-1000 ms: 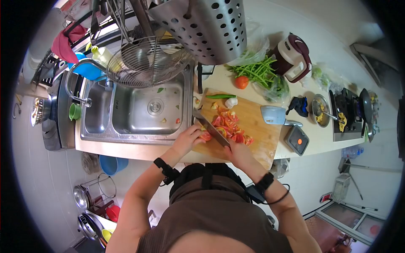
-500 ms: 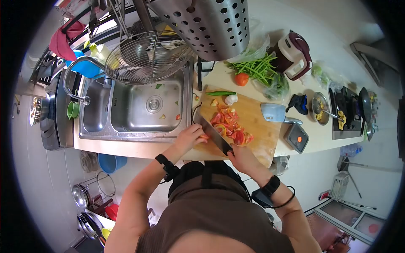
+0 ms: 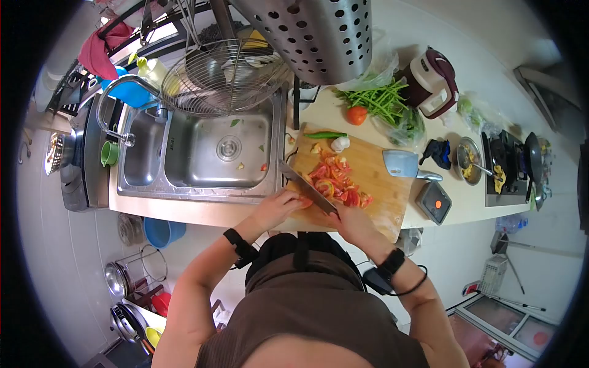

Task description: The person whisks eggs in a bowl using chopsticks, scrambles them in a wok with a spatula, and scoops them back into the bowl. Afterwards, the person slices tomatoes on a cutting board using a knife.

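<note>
My right hand (image 3: pixel 354 223) is closed around the handle of a kitchen knife (image 3: pixel 308 191), its blade slanting up to the left over the wooden cutting board (image 3: pixel 381 199). On the near side of the blade, my left hand (image 3: pixel 277 207) has its fingers bent over a piece of tomato (image 3: pixel 304 202), mostly hidden under the fingertips. Chopped tomato (image 3: pixel 336 175) lies in a loose heap just beyond the blade. Toward the board's far edge are a green chili pepper (image 3: pixel 326 135) and a garlic bulb (image 3: pixel 340 144). A cleaver (image 3: pixel 402 164) rests across the board's right edge.
Left of the board is a steel sink (image 3: pixel 208 147) with scraps in it. A perforated steel holder (image 3: pixel 319 37) hangs overhead. Behind the board are a whole tomato (image 3: pixel 356 115) and green beans (image 3: pixel 383 101). A metal bowl (image 3: pixel 469 161) and a grey box (image 3: pixel 434 202) stand right.
The view has shifted slightly. The knife blade has moved a little relative to the tomato heap, still in my right hand. My left fingers stay on the tomato piece.
</note>
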The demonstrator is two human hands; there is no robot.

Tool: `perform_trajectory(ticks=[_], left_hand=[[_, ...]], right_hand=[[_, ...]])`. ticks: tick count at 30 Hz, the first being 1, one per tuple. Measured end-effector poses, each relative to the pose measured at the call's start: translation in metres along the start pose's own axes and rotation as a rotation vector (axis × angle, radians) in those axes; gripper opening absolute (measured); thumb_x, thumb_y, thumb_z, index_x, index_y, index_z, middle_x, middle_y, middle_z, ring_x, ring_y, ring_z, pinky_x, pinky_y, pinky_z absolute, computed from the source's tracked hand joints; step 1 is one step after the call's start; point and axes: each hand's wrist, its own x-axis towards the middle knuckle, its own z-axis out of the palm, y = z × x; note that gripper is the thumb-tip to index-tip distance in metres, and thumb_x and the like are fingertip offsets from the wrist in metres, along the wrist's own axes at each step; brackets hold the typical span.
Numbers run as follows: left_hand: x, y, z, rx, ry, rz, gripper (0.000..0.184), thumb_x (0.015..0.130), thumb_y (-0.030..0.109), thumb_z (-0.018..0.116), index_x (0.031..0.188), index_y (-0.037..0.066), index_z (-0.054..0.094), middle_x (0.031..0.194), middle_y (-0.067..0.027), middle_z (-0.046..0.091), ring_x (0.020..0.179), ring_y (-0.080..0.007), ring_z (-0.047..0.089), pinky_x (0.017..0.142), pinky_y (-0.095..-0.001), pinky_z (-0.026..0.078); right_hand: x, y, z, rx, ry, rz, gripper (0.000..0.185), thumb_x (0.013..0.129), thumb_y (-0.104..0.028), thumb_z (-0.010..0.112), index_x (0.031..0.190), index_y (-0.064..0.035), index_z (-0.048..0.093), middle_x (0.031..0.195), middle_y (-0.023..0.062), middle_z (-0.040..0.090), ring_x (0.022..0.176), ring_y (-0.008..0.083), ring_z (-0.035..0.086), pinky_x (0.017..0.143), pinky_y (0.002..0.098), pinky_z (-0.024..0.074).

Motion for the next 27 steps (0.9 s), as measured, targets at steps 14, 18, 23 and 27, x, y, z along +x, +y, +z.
perform_trajectory(ticks=[14,18,23,27], left_hand=[[-0.001,-0.002,0.026,0.035,-0.011,0.002,0.014,0.086,0.018,0.063,0.100,0.012,0.062,0.105,-0.0032,0.060,0.090,-0.0255,0.065,0.072,-0.0360,0.056],[0.005,0.002,0.025,-0.118,0.081,-0.105,0.014,0.087,0.018,0.067,0.095,0.008,0.063,0.098,-0.0051,0.061,0.084,-0.0277,0.065,0.070,-0.0346,0.056],[0.003,-0.001,0.015,-0.421,0.305,-0.519,0.014,0.083,0.009,0.076,0.089,0.004,0.065,0.092,-0.0052,0.064,0.080,-0.0190,0.067,0.068,-0.0284,0.055],[0.040,-0.002,-0.016,-0.574,0.570,-0.640,0.012,0.084,0.004,0.076,0.088,0.002,0.065,0.093,-0.0054,0.065,0.084,-0.0109,0.067,0.072,-0.0259,0.056]], right_hand=[[-0.003,0.008,0.032,0.000,-0.014,0.058,0.026,0.094,-0.025,0.057,0.100,0.0001,0.059,0.079,0.0259,0.065,0.076,0.0452,0.064,0.068,0.0532,0.0510],[0.010,0.015,0.046,0.002,-0.021,0.076,0.025,0.094,-0.025,0.056,0.093,-0.0001,0.059,0.085,0.0267,0.066,0.082,0.0456,0.065,0.074,0.0547,0.0516],[0.003,0.040,0.037,0.130,-0.039,0.046,0.029,0.094,-0.029,0.058,0.097,0.0002,0.061,0.086,0.0260,0.067,0.085,0.0443,0.065,0.075,0.0526,0.0509],[-0.012,0.060,0.034,0.232,-0.025,0.067,0.031,0.093,-0.030,0.058,0.103,-0.0003,0.061,0.088,0.0259,0.067,0.088,0.0438,0.065,0.075,0.0520,0.0504]])
